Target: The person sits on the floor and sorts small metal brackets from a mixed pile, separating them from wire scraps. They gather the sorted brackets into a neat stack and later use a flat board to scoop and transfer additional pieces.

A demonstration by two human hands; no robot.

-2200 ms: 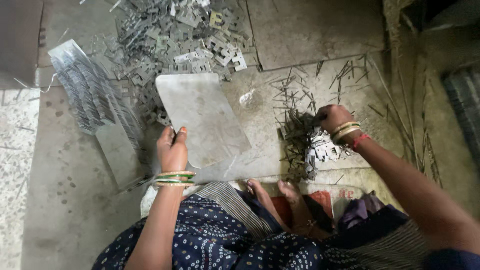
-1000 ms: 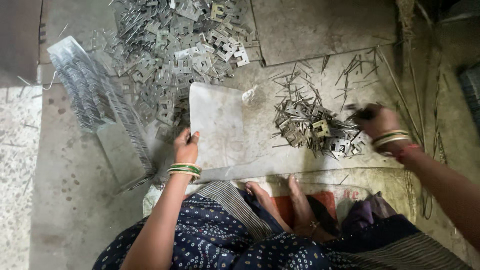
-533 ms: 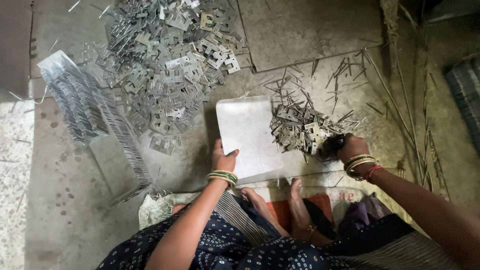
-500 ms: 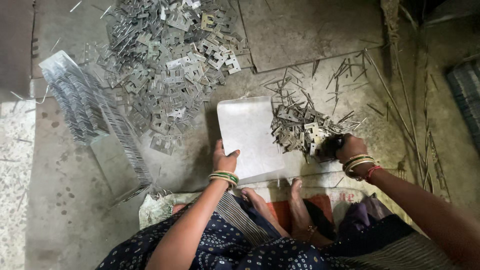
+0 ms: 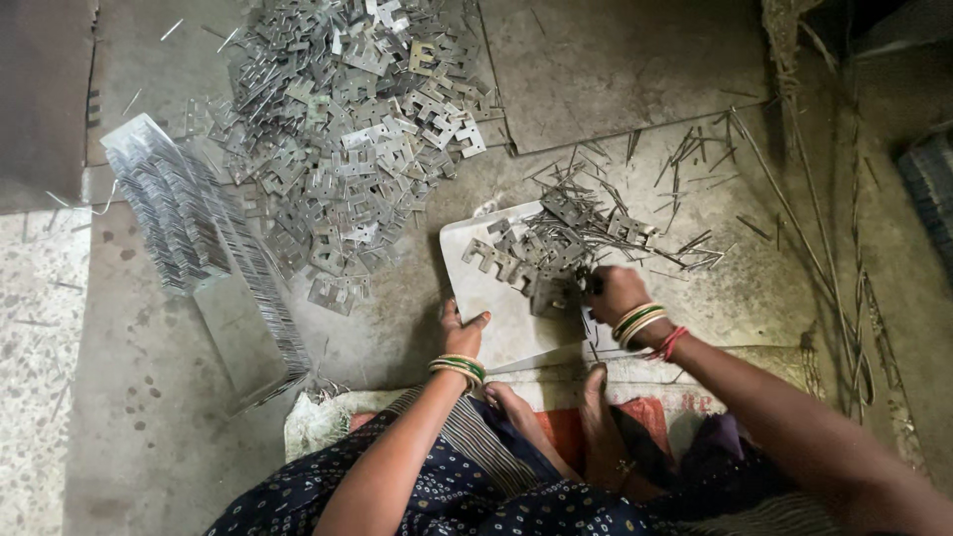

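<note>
The right hand [image 5: 613,294], out to the side of the scattered stampings a second ago, has come in and is clenched at the near edge of the small pile of stamped metal pieces [image 5: 546,260], now heaped on the flat metal sheet [image 5: 486,308]. What its fingers grip is hidden by the pile. The left hand [image 5: 463,334] presses open on the sheet's near edge. The sheet, pale grey with rounded corners, lies on the floor [image 5: 139,397] before the person's feet. A larger heap of stampings [image 5: 347,129] lies beyond, toothed strips [image 5: 189,218] to its left.
</note>
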